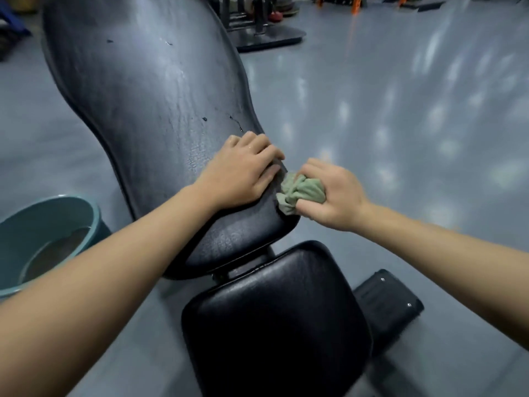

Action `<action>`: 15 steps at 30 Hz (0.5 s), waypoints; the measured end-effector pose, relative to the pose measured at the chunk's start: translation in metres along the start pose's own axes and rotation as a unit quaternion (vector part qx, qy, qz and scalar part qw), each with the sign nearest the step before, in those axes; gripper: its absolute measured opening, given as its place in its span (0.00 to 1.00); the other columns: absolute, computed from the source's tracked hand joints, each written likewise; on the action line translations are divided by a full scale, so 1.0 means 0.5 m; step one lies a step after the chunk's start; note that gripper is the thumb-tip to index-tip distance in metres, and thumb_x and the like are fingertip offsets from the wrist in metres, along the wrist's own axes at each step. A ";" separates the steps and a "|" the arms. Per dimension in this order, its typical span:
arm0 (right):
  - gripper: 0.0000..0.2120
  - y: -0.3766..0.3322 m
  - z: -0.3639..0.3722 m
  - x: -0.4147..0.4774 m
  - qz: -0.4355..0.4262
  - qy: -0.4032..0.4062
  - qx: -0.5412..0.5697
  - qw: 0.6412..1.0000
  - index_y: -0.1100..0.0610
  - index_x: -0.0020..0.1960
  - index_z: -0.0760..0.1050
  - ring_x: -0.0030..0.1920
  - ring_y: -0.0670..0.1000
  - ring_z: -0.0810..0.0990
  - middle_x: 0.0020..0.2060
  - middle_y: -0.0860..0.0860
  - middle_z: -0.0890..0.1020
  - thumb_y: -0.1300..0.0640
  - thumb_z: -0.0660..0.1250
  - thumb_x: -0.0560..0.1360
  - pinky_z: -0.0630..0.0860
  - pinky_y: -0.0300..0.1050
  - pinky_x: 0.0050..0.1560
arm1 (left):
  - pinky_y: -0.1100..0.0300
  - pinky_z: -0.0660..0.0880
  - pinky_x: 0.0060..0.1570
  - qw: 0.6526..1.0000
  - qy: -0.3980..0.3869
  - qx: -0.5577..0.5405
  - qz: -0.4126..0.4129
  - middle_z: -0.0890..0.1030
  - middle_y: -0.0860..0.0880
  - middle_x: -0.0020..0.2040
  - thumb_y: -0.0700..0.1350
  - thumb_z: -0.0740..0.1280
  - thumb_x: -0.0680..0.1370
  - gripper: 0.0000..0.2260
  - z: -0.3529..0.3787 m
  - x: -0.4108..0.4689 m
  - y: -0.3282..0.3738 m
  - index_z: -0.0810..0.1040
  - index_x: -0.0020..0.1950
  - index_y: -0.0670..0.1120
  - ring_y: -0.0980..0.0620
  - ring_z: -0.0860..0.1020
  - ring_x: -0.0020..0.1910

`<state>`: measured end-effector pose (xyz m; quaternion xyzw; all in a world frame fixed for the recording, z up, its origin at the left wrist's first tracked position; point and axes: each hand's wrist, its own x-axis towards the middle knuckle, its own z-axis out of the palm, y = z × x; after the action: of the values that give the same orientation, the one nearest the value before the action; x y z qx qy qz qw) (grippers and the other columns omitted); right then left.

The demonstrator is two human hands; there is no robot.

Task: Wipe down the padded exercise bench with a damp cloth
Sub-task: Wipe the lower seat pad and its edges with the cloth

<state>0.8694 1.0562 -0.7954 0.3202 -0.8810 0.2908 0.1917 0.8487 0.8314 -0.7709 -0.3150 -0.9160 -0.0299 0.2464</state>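
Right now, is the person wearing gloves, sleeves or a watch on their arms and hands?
No. The left forearm and right forearm are bare to the picture's edge, no sleeve in view. The left hand and right hand show no gloves, rings, watch or bands.

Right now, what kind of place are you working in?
Probably a gym: a black padded bench, a metal equipment stand behind it, and a smooth grey floor.
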 end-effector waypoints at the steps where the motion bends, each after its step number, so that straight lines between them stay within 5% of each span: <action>1: 0.15 0.002 -0.004 -0.025 -0.004 -0.004 0.003 1.000 0.54 0.44 0.74 0.37 0.50 0.69 0.39 0.43 0.69 0.42 0.65 0.68 0.75 0.55 0.36 | 0.47 0.70 0.54 1.000 -0.003 0.020 0.022 0.78 0.47 0.57 0.53 0.59 0.83 0.15 0.003 0.000 0.003 0.78 0.62 0.47 0.43 0.75 0.57; 7: 0.18 0.009 0.000 -0.175 0.050 -0.029 0.058 0.997 0.51 0.56 0.76 0.41 0.50 0.76 0.46 0.42 0.72 0.45 0.69 0.69 0.78 0.55 0.41 | 0.48 0.66 0.68 0.992 -0.075 0.018 0.101 0.78 0.54 0.69 0.53 0.56 0.83 0.16 0.017 0.013 0.010 0.79 0.66 0.55 0.52 0.74 0.71; 15: 0.23 -0.018 0.004 -0.279 0.108 0.001 0.117 0.987 0.51 0.62 0.73 0.52 0.47 0.76 0.53 0.47 0.71 0.35 0.65 0.77 0.76 0.48 0.54 | 0.47 0.68 0.67 0.977 -0.141 0.044 0.154 0.80 0.50 0.42 0.54 0.52 0.82 0.19 0.057 0.048 0.067 0.79 0.42 0.50 0.45 0.78 0.48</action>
<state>0.9758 1.1125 -0.8664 0.2430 -0.8702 0.4110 0.1218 0.8398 0.8778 -0.7877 -0.4423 -0.8825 0.0936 0.1296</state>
